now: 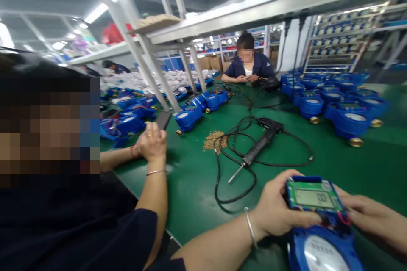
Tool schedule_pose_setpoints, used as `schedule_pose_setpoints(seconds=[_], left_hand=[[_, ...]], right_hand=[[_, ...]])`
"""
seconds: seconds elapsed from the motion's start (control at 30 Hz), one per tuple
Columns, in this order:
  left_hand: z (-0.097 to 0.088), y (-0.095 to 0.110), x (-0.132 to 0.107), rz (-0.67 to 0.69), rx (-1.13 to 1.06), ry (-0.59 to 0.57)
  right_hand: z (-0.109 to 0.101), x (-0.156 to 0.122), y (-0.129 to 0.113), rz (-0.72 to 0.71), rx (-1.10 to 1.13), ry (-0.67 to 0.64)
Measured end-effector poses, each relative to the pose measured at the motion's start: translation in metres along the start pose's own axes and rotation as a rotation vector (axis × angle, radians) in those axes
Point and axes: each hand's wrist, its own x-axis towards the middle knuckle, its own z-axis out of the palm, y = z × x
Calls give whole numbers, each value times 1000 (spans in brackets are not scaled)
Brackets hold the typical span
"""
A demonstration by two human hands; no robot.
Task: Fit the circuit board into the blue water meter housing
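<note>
A blue water meter (322,243) with a round white dial sits low at the right, close in front of me. Its upper housing is uncovered, showing a green circuit board and a small display (314,198) with digits on it. My left hand (278,207) is wrapped around the meter's left side, thumb laid across the front below the display. On the other side, my right hand (365,214) grips the housing near some red wires; part of its fingers is hidden behind the meter. Beyond lies a black electric screwdriver (260,146) with a long thin bit.
A pile of small brass-coloured screws (214,142) lies beside the screwdriver's looped black cable (219,190). Several blue meters (352,116) stand at the right, more at the left. A co-worker (152,144) at my left holds a phone; another person (248,61) sits opposite. A metal shelf frame (222,17) spans overhead.
</note>
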Motion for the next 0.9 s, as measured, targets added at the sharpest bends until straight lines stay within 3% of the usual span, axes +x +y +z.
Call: schedule_pose_setpoints(seconds=[0.07,0.1,0.27,0.43,0.6,0.77,0.9], left_hand=[[-1,5,4,-9,-52,-48],[-3,6,6,-13,-72,-66],[-10,7,17,0,-102,-120],[-9,8,18,12,-52,-102],[-9,9,19,10,-8,-75],[-6,12,20,-2,53,-65],[-6,13,19,37,316,-40]], right_hand=[[-2,3,-19,-79,84,-245],[-3,7,-27,-96,108,-250],[-2,20,-39,-77,164,-147],[8,16,-38,-59,286,-52],[16,13,-33,-48,337,131],[22,5,-30,-116,166,358],[25,1,-32,-194,-27,451]])
